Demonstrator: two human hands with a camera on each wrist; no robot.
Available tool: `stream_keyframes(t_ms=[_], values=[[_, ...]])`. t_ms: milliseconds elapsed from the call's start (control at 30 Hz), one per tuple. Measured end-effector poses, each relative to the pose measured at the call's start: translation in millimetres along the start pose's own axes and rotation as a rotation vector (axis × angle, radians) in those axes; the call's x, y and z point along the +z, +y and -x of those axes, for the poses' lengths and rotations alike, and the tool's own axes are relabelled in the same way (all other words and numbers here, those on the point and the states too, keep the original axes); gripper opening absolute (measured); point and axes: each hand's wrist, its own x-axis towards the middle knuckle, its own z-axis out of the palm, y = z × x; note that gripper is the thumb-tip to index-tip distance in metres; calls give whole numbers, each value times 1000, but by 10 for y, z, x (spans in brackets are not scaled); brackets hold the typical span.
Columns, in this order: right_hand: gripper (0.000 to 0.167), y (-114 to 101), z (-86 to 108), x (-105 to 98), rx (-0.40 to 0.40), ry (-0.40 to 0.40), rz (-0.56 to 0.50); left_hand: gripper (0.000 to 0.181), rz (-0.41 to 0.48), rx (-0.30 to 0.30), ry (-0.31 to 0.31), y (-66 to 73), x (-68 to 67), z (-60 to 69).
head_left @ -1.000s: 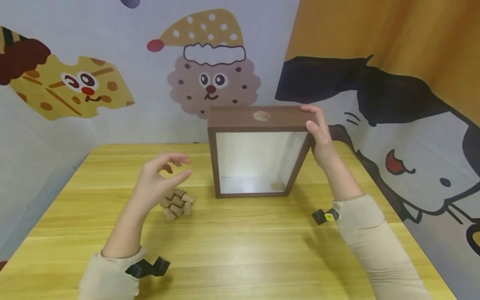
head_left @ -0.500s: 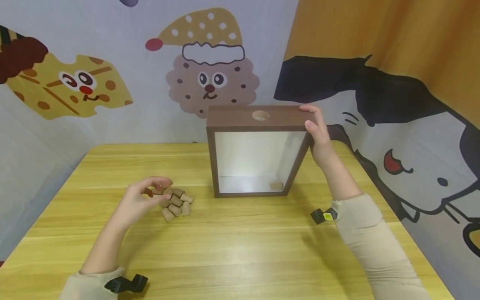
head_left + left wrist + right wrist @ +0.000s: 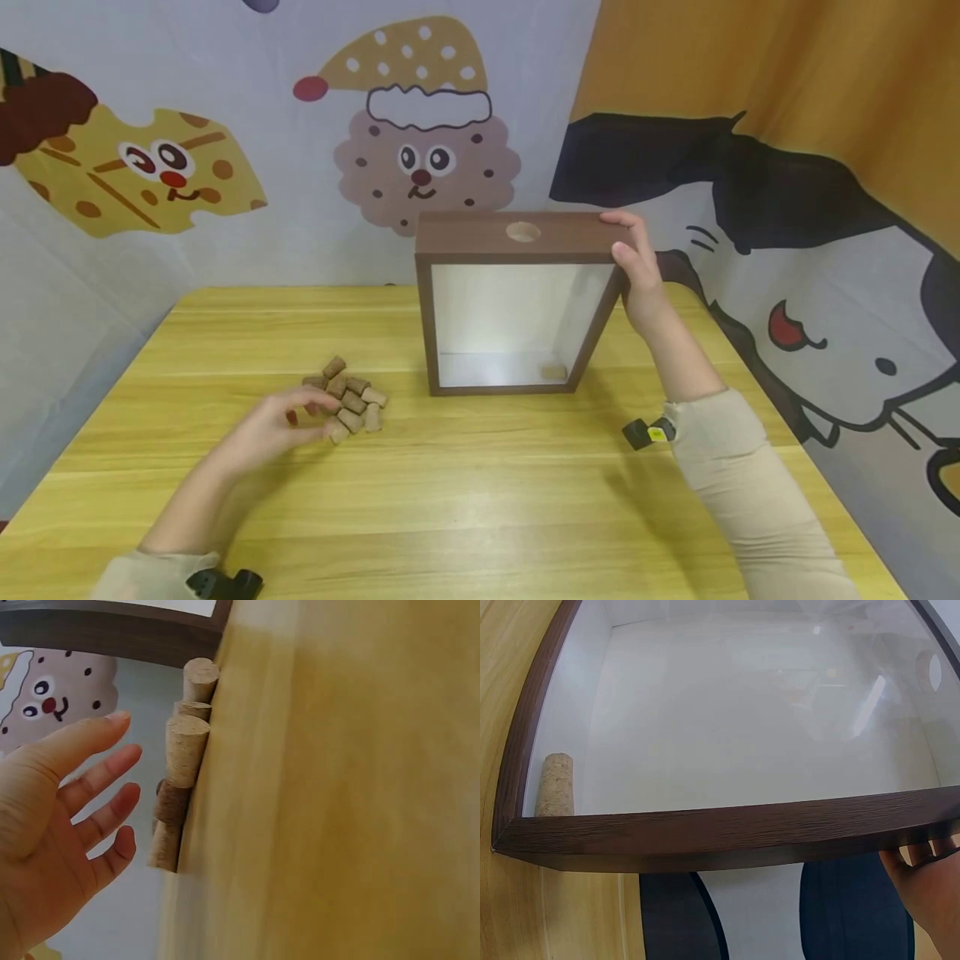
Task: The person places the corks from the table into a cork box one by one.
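A dark brown wooden shadow box (image 3: pixel 480 242) with a clear front and a round hole in its top edge stands upright on the table. One cork (image 3: pixel 556 786) lies inside it, in the lower right corner as the head view shows. My right hand (image 3: pixel 641 283) grips the box's upper right corner, thumb in front and fingers over the top. Left of the box lies a loose pile of corks (image 3: pixel 354 402). Beside the pile, my left hand (image 3: pixel 273 425) has its fingers and thumb apart; the left wrist view shows nothing between them.
The wooden table (image 3: pixel 480 500) extends around the box and corks. Behind it hangs a cloth with cartoon prints (image 3: pixel 427 167). Dark wrist cameras (image 3: pixel 641 433) sit at both sleeves.
My left hand has moved left and down, from above the corks to their near left side, uncovering corks at the back. My right hand and the box stay in place.
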Motion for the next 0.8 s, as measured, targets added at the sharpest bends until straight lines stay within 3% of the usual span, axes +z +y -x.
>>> stream_keyframes(t_ms=[200,400,800], values=[[41,4,11,-3,-1,14,1,31,19,1,-63,-93,21,7],[41,-8,10,7,7,8,2,29,46,46,-104,-186,46,-10],[42,12,4,8,1,5,11,27,36,113,-86,-221,139,-46]])
